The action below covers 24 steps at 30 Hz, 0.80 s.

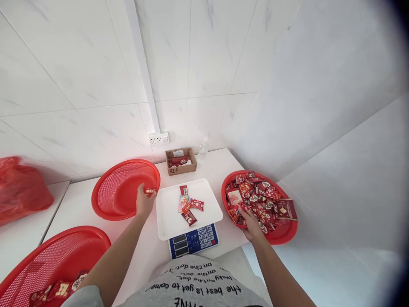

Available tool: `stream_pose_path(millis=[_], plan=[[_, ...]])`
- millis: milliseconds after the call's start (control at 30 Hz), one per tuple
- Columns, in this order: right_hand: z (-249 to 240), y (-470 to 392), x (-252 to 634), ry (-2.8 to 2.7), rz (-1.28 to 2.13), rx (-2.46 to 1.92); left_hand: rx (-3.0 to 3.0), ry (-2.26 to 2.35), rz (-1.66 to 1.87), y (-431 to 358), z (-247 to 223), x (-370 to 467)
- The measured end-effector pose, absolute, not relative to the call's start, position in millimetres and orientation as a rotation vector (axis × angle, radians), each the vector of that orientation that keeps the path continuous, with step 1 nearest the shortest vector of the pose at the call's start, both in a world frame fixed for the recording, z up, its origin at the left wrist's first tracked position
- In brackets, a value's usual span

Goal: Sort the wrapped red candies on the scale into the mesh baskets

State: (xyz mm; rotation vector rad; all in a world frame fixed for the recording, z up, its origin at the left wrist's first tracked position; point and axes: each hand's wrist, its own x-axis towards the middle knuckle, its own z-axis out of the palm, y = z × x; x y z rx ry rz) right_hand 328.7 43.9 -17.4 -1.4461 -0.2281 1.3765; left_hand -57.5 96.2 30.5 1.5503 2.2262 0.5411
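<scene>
My left hand (145, 204) is closed on a small red snack packet (149, 192), held over the right rim of a red plastic basket (124, 192). Beside it, a white tray (169, 217) rests on a blue digital scale (194, 240). Several snack packets lie spread on the tray, among them a red one with white dots (197, 204). At the near left edge of a full red basket (285, 236), my right hand (252, 224) has its fingers closed among the heaped packets (255, 198). A red packet shows at its fingertips, partly hidden.
Behind the tray stands an open cardboard box (181, 169) with red packets inside, near a clear plastic container (203, 148). Another red basket (79, 234) at the near left holds several packets. A red plastic bag (24, 192) sits far left. Wall sockets (159, 138) are behind.
</scene>
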Motion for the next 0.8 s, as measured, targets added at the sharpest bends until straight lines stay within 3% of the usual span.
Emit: stream_pose_path(millis=[100, 267, 433, 800], plan=[[-18, 44, 329, -0.234, 1.370, -1.450, 1.642, 2.438, 0.676, 94, 31, -57], [-17, 44, 328, -0.241, 1.378, -1.440, 2.066, 1.856, 0.332, 80, 1, 2], [-15, 43, 328, -0.233, 1.384, -1.435, 2.079, 1.790, 0.250, 78, -17, 51], [-6, 40, 324, -0.294, 1.396, -1.471, 2.013, 1.843, 0.445, 87, -15, 32]])
